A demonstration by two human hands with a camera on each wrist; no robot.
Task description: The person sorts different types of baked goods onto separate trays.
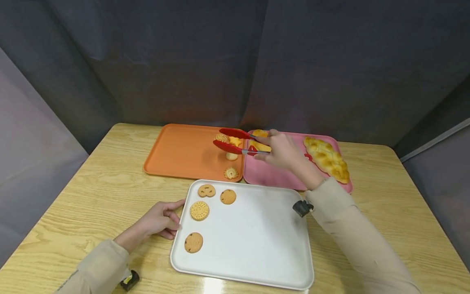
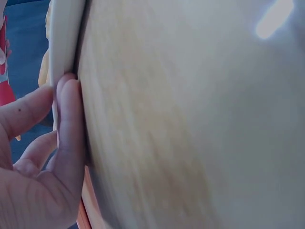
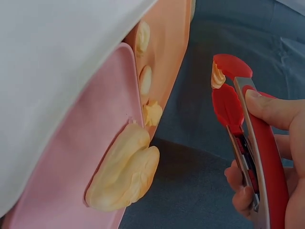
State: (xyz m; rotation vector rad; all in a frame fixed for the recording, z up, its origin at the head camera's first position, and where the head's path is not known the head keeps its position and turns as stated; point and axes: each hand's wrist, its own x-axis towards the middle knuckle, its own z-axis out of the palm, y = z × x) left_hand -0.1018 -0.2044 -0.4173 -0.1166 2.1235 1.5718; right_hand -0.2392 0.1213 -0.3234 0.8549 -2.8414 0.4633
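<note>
A pair of red tongs [image 1: 235,141] is gripped by the right hand [image 1: 284,152], with the fingers and thumb curled round the handles. The tongs are held above the right edge of the orange tray [image 1: 176,153], and a small swirl cookie [image 1: 222,137] is pinched between the two red tips. In the right wrist view, the cookie [image 3: 218,76] is seen clamped at the tong ends. Three further pale cookies [image 1: 231,173] are seen on the orange tray near its right edge. A pink tray [image 1: 271,173] is set just beside the orange tray, and a braided bread loaf [image 1: 327,158] is laid on its right part. A white tray [image 1: 257,237] is placed nearest the person, and four round biscuits [image 1: 200,210] are laid on its left part. The left hand [image 1: 159,220] is rested on the wooden table [image 1: 92,192], nothing is held by it, and its relaxed fingers [image 2: 69,124] are placed against the left rim of the white tray.
</note>
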